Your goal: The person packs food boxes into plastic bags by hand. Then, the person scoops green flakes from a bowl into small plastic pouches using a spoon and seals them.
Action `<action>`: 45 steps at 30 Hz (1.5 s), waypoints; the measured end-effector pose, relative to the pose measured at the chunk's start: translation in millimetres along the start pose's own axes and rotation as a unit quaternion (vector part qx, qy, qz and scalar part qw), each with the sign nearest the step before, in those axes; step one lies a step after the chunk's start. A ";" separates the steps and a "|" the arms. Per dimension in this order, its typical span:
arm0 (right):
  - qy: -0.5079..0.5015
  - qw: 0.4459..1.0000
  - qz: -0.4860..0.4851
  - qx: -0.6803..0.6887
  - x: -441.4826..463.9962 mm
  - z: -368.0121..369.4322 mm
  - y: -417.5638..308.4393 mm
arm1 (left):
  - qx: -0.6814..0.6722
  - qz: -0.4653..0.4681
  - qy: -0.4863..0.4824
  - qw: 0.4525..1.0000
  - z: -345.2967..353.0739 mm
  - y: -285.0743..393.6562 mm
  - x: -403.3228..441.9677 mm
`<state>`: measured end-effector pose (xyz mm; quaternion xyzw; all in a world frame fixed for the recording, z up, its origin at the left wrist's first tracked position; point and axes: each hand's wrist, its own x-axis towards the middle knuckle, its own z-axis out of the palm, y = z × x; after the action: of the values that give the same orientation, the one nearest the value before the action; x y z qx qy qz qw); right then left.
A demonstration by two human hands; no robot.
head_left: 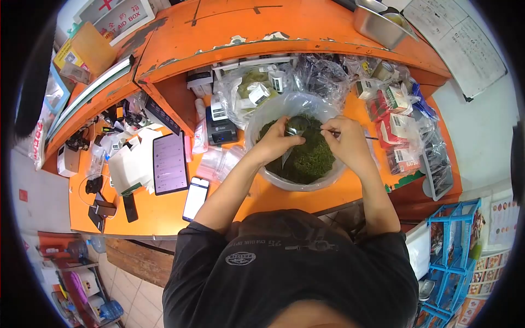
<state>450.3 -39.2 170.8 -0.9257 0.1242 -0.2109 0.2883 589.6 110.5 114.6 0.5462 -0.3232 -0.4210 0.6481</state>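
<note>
A large round tub point(257, 123) lined with clear plastic stands on the orange table, holding dark green moss-like material point(311, 158). Over its left part, my left hand point(278, 143) is closed on a small clear plastic bag point(293, 131), thumb and fingers pinching it. My right hand point(345, 136) is over the right side of the tub, fingers pinched round a thin dark stick-like tool point(361, 136) whose end points right. Its other end lies near the bag, too small to make out clearly.
Left of the tub are a black device point(220, 130), plastic bags point(216, 164), a phone point(196, 198) and a tablet point(170, 164). Packaged boxes point(395, 131) stand at the right. An orange shelf edge point(262, 44) runs behind, with bagged goods point(251, 90) under it.
</note>
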 end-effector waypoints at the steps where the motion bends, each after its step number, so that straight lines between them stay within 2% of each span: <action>1: -0.004 1.000 0.000 -0.005 -0.1 -0.5 -0.7 | 0.003 0.009 -0.002 1.000 -0.9 -1.6 0.7; 7: 0.005 0.993 0.058 0.100 0.2 -2.2 11.6 | 0.061 0.033 0.008 0.998 -8.3 -12.6 2.7; 10: -0.030 0.994 0.087 0.066 -2.3 -2.7 36.9 | 0.117 0.060 0.028 0.991 -10.3 -17.9 0.9; 13: -0.129 0.984 0.095 -0.081 -7.2 -1.9 41.6 | 0.182 0.106 0.049 0.976 -4.6 -11.2 -3.6; 16: -0.016 0.990 -0.043 -0.134 -8.0 3.6 29.2 | 0.250 0.140 0.091 0.954 6.7 -1.7 -11.4; 19: 0.102 0.982 -0.144 0.070 5.4 14.7 -0.6 | 0.302 0.195 0.124 0.925 17.0 -2.9 -12.9; 22: -0.026 0.984 -0.037 0.172 -0.6 22.0 -23.2 | 0.329 0.238 0.136 0.903 22.7 -9.8 -10.5; 24: -0.023 0.990 -0.076 0.116 0.6 32.4 -13.0 | 0.324 0.249 0.142 0.901 25.1 -9.6 -10.3; 27: 0.006 0.991 -0.122 0.046 1.9 33.1 -15.1 | 0.382 0.288 0.163 0.863 22.9 -1.3 -19.3; 30: 0.027 0.986 -0.166 0.011 2.8 29.0 -14.7 | 0.597 0.281 0.138 0.739 18.5 19.0 -33.1; 33: 0.032 0.984 -0.177 0.018 3.0 27.3 -12.8 | 0.557 0.261 0.164 0.771 17.9 16.8 -34.1; 36: 0.036 0.984 -0.164 0.054 3.9 24.8 -11.0 | 0.614 0.289 0.186 0.711 14.9 22.6 -35.8; 38: 0.024 0.985 -0.139 0.103 5.0 21.7 -8.0 | 0.355 0.252 0.191 0.880 6.4 16.0 -27.7; 39: 0.015 0.985 -0.129 0.113 5.7 20.1 -6.0 | 0.212 0.223 0.187 0.933 1.3 10.6 -23.2; 41: -0.003 0.985 -0.107 0.134 6.2 18.0 -2.9 | 0.078 0.182 0.147 0.969 -9.0 -1.9 -16.3; 42: -0.003 0.979 -0.075 0.190 5.3 19.9 -3.7 | 0.010 0.160 0.125 0.979 -10.2 -2.8 -15.7; 44: -0.001 0.954 -0.008 0.300 3.5 27.2 -6.4 | 0.005 0.187 0.139 0.972 -5.5 -3.9 -15.8; 45: -0.008 0.954 -0.006 0.299 3.6 30.7 -7.2 | 0.005 0.189 0.142 0.972 -4.0 -6.5 -15.0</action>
<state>468.4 -19.9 153.3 -0.7996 0.0474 -0.2323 0.5518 585.3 125.5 108.1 0.5327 -0.3276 -0.2078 0.7522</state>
